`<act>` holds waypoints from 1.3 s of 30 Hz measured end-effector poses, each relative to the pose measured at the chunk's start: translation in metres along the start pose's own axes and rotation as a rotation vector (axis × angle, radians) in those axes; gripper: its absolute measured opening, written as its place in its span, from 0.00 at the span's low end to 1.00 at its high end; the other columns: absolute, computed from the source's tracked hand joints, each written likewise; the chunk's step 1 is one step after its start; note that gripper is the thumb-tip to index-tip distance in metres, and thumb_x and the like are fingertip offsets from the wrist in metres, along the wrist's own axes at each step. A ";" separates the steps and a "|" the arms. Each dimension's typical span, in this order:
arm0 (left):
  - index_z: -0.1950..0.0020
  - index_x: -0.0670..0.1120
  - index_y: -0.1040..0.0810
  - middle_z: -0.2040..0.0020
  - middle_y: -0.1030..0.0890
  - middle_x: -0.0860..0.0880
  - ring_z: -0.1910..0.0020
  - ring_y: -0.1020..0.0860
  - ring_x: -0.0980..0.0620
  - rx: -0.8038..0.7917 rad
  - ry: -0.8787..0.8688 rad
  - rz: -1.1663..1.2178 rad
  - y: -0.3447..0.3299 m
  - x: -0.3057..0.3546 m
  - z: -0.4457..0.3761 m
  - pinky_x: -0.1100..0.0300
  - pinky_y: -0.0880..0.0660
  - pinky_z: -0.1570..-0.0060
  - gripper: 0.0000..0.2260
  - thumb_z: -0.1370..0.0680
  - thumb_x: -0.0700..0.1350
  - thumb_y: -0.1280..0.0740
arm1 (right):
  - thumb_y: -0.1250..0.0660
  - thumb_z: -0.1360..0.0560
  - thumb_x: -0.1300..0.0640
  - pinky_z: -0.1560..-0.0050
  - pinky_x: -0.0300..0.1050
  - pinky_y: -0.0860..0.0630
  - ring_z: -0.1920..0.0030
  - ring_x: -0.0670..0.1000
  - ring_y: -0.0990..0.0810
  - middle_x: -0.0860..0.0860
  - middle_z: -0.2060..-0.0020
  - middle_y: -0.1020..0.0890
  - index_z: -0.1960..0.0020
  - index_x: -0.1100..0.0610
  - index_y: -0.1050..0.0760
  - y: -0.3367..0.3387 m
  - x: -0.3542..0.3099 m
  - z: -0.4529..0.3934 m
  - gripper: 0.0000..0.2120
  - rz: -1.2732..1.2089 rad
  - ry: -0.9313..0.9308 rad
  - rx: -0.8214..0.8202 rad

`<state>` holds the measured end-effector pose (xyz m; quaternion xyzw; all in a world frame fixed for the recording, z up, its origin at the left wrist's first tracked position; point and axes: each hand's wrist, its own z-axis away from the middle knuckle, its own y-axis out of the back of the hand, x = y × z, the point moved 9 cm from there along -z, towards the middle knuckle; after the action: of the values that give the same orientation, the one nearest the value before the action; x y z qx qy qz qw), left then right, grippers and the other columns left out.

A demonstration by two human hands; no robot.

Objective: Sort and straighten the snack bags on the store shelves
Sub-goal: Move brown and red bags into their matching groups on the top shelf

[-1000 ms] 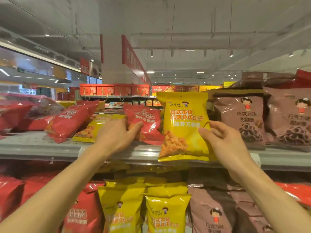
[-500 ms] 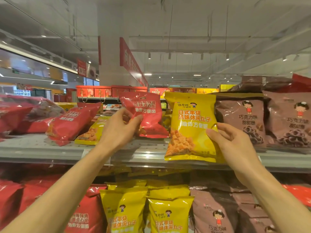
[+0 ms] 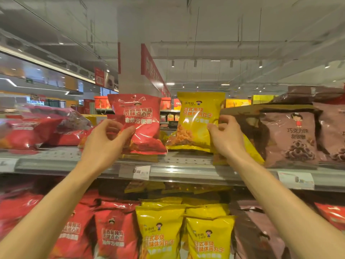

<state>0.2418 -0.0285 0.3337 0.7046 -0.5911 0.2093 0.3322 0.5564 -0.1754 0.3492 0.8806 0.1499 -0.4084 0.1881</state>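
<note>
My left hand (image 3: 106, 139) grips the left edge of a red snack bag (image 3: 141, 118), which stands upright on the top shelf (image 3: 177, 161). Beside it on the right, a yellow snack bag (image 3: 197, 116) also stands upright, pinched at its right edge by my right hand (image 3: 225, 137). A second yellow bag (image 3: 252, 150) lies partly hidden behind that hand. Brown chocolate-ring bags (image 3: 291, 135) stand to the right.
Red bags (image 3: 37, 128) lie flat and tumbled on the shelf's left part. The lower shelf holds rows of red bags (image 3: 112, 232), yellow bags (image 3: 160, 232) and brown bags (image 3: 261, 236). Price tags (image 3: 141, 171) hang on the shelf's front rail.
My left hand has lifted the red bag from lying flat to standing upright. The yellow bag has moved back onto the shelf, and my right hand now pinches its edge.
</note>
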 end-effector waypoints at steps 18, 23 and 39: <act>0.46 0.53 0.22 0.50 0.18 0.55 0.51 0.19 0.54 -0.081 0.000 0.001 -0.012 -0.007 0.025 0.58 0.25 0.55 0.16 0.25 0.63 0.29 | 0.40 0.17 0.48 0.44 0.56 0.22 0.42 0.60 0.21 0.57 0.38 0.26 0.32 0.54 0.25 -0.046 -0.025 0.030 0.17 0.854 0.450 -0.291; 0.45 0.52 0.22 0.50 0.18 0.55 0.52 0.20 0.57 -0.079 0.004 0.019 -0.014 -0.001 0.033 0.61 0.26 0.56 0.16 0.25 0.61 0.29 | 0.40 0.18 0.46 0.41 0.58 0.22 0.41 0.59 0.20 0.56 0.41 0.19 0.34 0.56 0.22 -0.042 -0.022 0.029 0.20 0.826 0.420 -0.368; 0.48 0.51 0.19 0.54 0.15 0.52 0.60 0.16 0.59 -0.113 0.088 0.086 0.005 -0.028 0.117 0.70 0.24 0.62 0.11 0.26 0.55 0.26 | 0.30 0.22 0.51 0.49 0.54 0.19 0.54 0.54 0.16 0.49 0.53 0.13 0.44 0.44 0.18 -0.003 0.032 0.125 0.07 -0.202 0.152 -0.383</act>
<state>0.2195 -0.0937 0.2346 0.6487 -0.6165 0.2204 0.3880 0.4922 -0.2259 0.2493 0.8376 0.3258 -0.3215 0.2983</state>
